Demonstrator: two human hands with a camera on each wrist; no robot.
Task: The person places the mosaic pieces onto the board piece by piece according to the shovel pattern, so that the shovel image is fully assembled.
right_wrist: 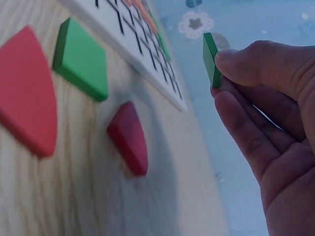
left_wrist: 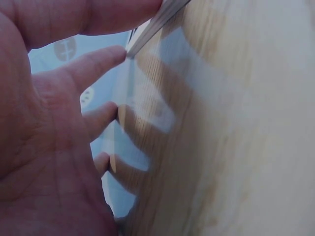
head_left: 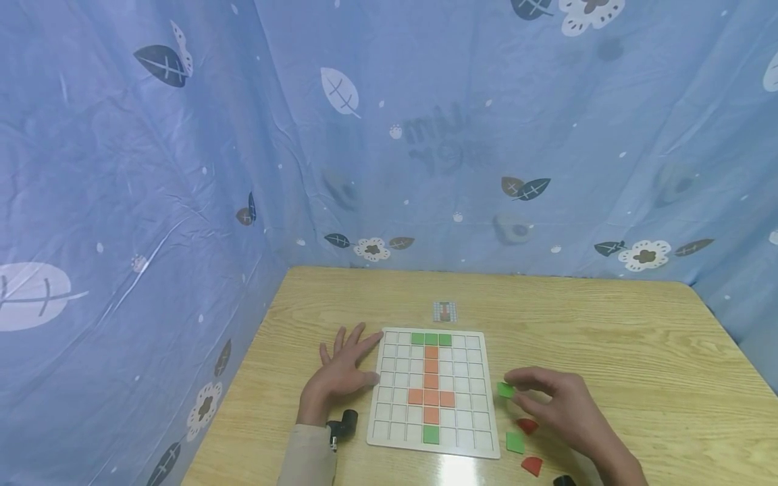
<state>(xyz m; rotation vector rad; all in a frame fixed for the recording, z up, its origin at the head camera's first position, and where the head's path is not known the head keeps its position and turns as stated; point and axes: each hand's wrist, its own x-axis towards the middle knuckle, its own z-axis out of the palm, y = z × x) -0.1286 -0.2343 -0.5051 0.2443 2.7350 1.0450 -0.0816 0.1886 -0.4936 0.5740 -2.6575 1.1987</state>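
A white grid board lies on the table. Three green tiles fill part of its top row, several orange tiles form a column with a crossbar, and one green tile sits in the bottom row. My left hand has its fingers spread, with thumb and forefinger touching the board's left edge. Right of the board, my right hand pinches a green square tile between thumb and fingers, raised off the table. Below that hand lie another green square and two red quarter-round pieces.
Beyond the board's far edge lies a small card printed with a grid pattern. The wooden table stretches to the right. A blue patterned curtain hangs behind it and along the left. Black wrist-camera gear sits by the left wrist.
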